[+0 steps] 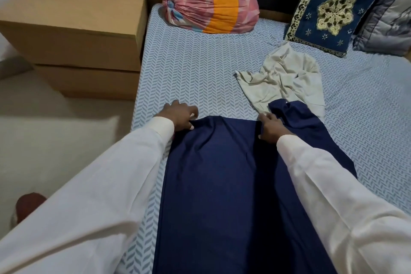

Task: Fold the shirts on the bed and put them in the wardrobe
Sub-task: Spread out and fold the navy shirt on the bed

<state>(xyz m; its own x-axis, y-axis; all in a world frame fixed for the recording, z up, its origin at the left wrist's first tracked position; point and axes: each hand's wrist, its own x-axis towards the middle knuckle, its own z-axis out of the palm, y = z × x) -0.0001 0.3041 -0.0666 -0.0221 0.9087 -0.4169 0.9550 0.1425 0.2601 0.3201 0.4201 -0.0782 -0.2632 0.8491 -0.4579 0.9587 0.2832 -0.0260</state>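
Note:
A navy blue shirt (224,184) lies spread lengthwise on the bed (195,69), running from the near edge toward the middle. My left hand (179,114) pinches its far left corner between thumb and fingers. At the far right corner my right hand (270,128) grips the cloth, beside a bunched navy sleeve (295,118). A crumpled pale beige shirt (287,75) lies just beyond that sleeve, partly under it. No wardrobe is in view.
A pink and orange bolster (209,4) lies at the head of the bed. A blue embroidered cushion (331,9) and a grey pillow (389,20) lean at the back right. Two stacked cardboard boxes (73,29) stand against the bed's left side.

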